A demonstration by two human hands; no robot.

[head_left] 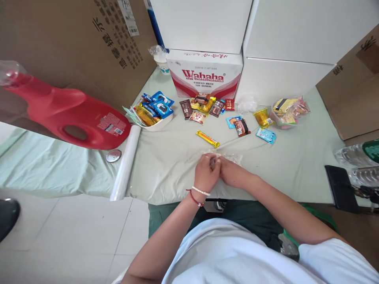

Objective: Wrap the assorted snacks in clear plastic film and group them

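My left hand [206, 170], with a white bead bracelet and a red cord at the wrist, meets my right hand [231, 172] near the table's front edge. The fingers of both are closed and pressed together at a crumpled piece of clear plastic [235, 158], which spreads out behind and beside them. A small dark patch shows between the fingers; what it is I cannot make out. Just beyond the hands lies a yellow stick-shaped snack packet [207, 139]. Farther right are a brown snack packet [242, 127] and a light blue packet [265, 135].
A white bowl of packets [160, 123] stands left, a clear tub of snacks [284, 120] right. Several packets lie before the Wahaha carton [204, 75]. A white roll [126, 163], red jug [74, 114] and round metal lid [113, 156] are left; a black phone [340, 187] is right.
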